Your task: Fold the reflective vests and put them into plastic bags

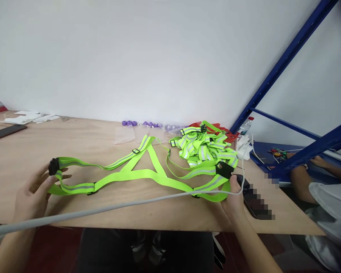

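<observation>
A neon green reflective harness (142, 173) with grey stripes is spread wide between my two hands over the table. My left hand (35, 191) grips its left end beside a black buckle (53, 167). At the opposite end, my right hand (234, 199) is closed on the strap just below another black buckle (225, 170). Black sliders sit along the straps, and the middle part forms a triangle. Behind it, to the right, lies a heap of similar green reflective straps (203, 146).
A white cable (125, 204) crosses in front of the harness. Purple rolls (130, 123) and clear bags (125, 134) lie by the wall. A dark phone-like device (255, 204), a bottle (246, 126) and a blue metal frame (287, 57) stand right. Another person's arm (299, 182) is beyond.
</observation>
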